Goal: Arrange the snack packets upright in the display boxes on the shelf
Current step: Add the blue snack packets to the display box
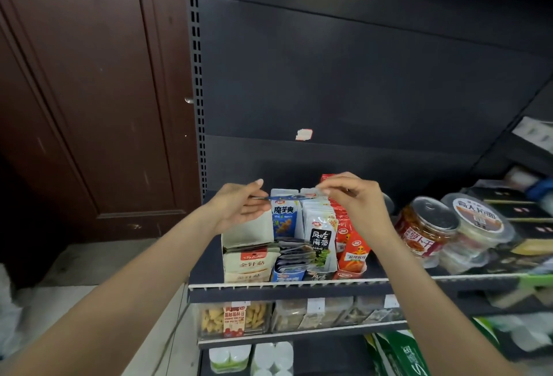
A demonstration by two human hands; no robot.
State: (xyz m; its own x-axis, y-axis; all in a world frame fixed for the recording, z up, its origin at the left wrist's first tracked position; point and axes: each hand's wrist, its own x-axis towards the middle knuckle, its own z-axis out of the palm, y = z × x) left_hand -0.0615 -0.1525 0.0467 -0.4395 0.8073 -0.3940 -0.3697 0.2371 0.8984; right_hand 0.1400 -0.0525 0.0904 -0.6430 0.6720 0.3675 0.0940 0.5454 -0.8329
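Four display boxes stand side by side on the dark shelf (pixel 287 284): a beige box (pixel 245 268), a blue box (pixel 285 214), a white box of seaweed packets (pixel 320 235) and a red box (pixel 353 250). Packets in the blue box's front (pixel 294 256) lie flat; those behind stand upright. Both hands hover above the blue and white boxes. My left hand (pixel 239 205) and my right hand (pixel 353 199) pinch the two ends of a thin blue packet (pixel 291 197) held edge-on over the boxes.
Round lidded tubs (pixel 428 226) and a plastic bowl (pixel 478 217) stand to the right of the boxes. Lower shelves hold biscuit packs (pixel 233 319) and white cups (pixel 269 357). A brown door (pixel 89 106) is on the left. The shelf's dark back panel rises behind.
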